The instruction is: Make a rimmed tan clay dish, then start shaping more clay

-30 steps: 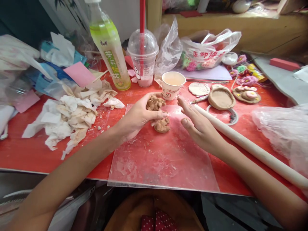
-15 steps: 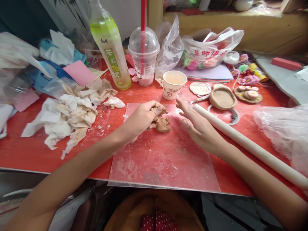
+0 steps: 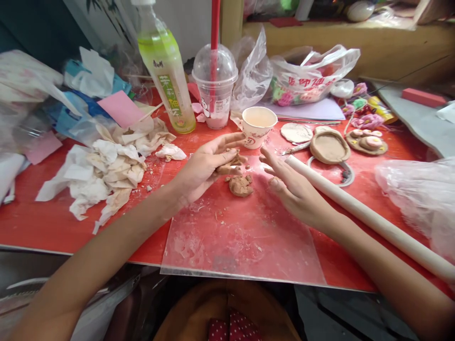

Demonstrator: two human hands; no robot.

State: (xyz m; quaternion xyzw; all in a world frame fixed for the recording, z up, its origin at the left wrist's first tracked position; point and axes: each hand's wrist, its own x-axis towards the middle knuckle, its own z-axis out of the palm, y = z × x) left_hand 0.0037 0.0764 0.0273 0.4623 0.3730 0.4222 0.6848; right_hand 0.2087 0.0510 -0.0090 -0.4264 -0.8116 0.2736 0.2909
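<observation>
Centre of the frame, and my left hand is grasping a bit of clay between thumb and fingers. Right below those fingertips sits the clay lump, roundish, no clear long axis; my right hand, empty, fingers loose, is farther off, right of it.

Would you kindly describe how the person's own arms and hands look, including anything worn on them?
The left forearm and right forearm are bare, with no sleeve in view. The left hand and right hand wear no gloves, and no watch, bracelet or ring shows.
</observation>
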